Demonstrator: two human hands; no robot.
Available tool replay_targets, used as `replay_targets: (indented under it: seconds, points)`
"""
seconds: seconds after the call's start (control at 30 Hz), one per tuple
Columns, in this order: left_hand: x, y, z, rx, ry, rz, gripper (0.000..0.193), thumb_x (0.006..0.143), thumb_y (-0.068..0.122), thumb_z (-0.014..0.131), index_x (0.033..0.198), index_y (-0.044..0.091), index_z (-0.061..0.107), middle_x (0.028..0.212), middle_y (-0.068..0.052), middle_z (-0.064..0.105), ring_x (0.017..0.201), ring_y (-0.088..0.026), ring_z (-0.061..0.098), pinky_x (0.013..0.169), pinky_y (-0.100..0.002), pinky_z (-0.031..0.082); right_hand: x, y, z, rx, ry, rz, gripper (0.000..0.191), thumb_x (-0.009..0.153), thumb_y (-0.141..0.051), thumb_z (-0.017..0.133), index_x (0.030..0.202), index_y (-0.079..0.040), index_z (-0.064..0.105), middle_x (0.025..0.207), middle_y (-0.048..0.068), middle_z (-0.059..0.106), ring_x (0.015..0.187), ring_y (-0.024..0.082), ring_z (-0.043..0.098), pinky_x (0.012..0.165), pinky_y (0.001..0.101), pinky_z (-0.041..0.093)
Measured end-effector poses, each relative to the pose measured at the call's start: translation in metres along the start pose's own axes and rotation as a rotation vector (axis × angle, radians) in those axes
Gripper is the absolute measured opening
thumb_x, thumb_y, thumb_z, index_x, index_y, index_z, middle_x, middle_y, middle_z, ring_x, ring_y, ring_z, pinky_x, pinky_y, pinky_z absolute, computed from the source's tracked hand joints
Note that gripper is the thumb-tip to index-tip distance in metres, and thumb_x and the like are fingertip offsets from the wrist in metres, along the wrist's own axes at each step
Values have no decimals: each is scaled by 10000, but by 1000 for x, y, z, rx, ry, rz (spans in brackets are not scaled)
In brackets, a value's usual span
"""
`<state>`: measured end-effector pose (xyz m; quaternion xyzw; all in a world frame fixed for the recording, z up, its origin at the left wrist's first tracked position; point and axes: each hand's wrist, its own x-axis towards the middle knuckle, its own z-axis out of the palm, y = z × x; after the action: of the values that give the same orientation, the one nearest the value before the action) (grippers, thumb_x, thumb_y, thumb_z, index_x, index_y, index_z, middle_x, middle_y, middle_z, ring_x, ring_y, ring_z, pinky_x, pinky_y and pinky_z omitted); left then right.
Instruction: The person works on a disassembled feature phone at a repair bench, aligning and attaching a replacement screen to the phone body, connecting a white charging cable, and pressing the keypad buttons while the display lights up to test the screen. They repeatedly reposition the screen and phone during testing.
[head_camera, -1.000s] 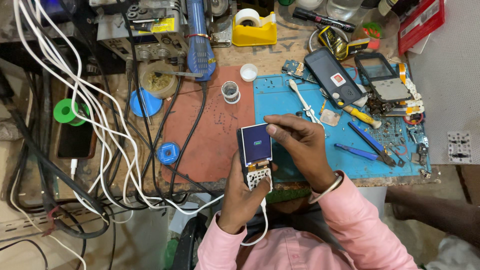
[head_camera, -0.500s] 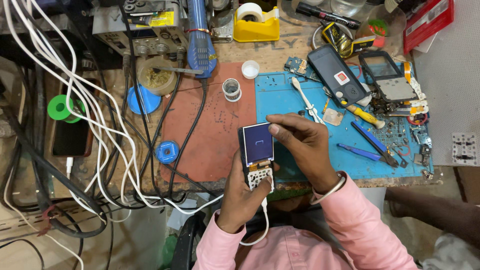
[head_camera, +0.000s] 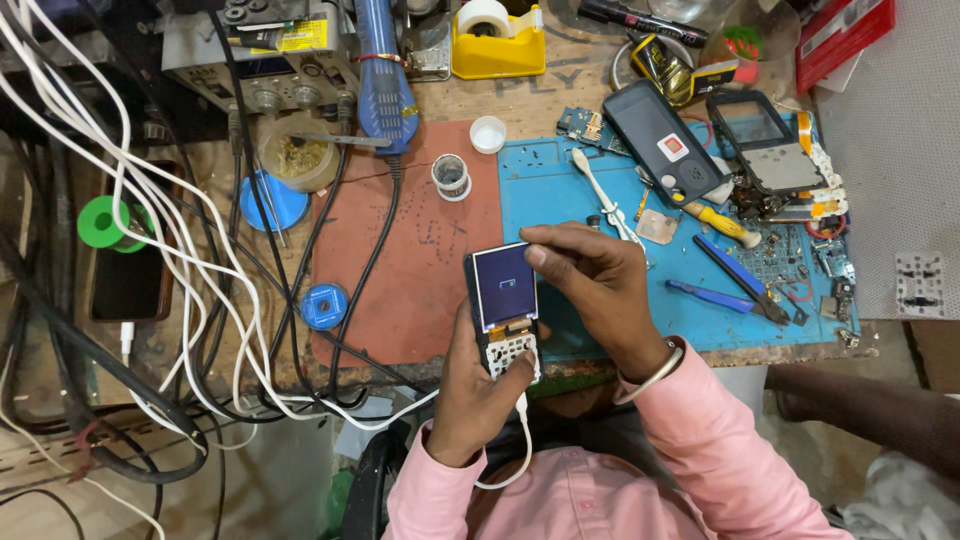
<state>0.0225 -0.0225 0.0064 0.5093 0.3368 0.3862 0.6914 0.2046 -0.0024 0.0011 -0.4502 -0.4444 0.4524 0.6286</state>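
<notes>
Small keypad phone (head_camera: 503, 305) held upright over the near edge of the bench (head_camera: 560, 75), screen lit blue, keypad bare and white; white cable (head_camera: 520, 440) hanging from its lower end toward the lap. Left hand (head_camera: 478, 385) wrapped around the phone's lower body from beneath, grip clenched on it. Right hand (head_camera: 590, 290) curled over the phone's top right corner, thumb tip touching the screen edge, grip closed on the phone; metal bangle (head_camera: 655, 372) at that wrist. 2 mats beneath: red mat (head_camera: 415, 250) left, blue mat (head_camera: 610, 180) right, phone above their seam. Beyond the right hand on the blue mat: white plastic tool (head_camera: 600, 190), yellow-handled screwdriver (head_camera: 722, 222), blue tweezers (head_camera: 715, 297), dark phone shell (head_camera: 662, 140); further back, yellow tape dispenser (head_camera: 497, 45). Left side: tangle of white cables (head_camera: 175, 240), green spool (head_camera: 105, 222), blue round lid (head_camera: 322, 305).
</notes>
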Motion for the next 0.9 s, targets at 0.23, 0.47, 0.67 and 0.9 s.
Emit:
replay_targets:
  seconds: [0.23, 0.47, 0.67, 0.9]
  points:
    - [0, 0, -1, 17, -2, -7, 640, 888, -63, 588, 1481, 14, 360, 1151, -118, 672, 1014, -139, 654, 848, -282, 552, 0, -2, 0, -27, 0, 5, 227, 978, -12, 711, 1198, 41, 733, 1055, 76, 720, 959, 111, 661, 850, 256, 553]
    - [2, -1, 0, 5, -5, 16, 636, 888, -64, 587, 1479, 12, 363, 1157, -116, 663, 1028, -135, 651, 865, -284, 553, 1, -2, -1, -39, 6, 0, 234, 977, -26, 719, 1202, 36, 735, 1059, 78, 724, 959, 111, 660, 849, 252, 549]
    - [0, -1, -1, 15, -4, 1, 645, 887, -68, 586, 1483, 16, 355, 1156, -116, 665, 1014, -134, 650, 854, -284, 550, -1, -3, 0, -27, 17, 25, 226, 976, -30, 718, 1192, 34, 738, 1061, 74, 722, 957, 107, 667, 840, 252, 562]
    - [-1, -2, -1, 3, -3, 5, 650, 891, -65, 586, 1490, 19, 348, 1157, -113, 667, 1014, -131, 649, 849, -282, 548, 0, -3, 0, -19, 4, 6, 229, 975, -29, 716, 1195, 33, 732, 1060, 69, 719, 960, 107, 665, 851, 254, 558]
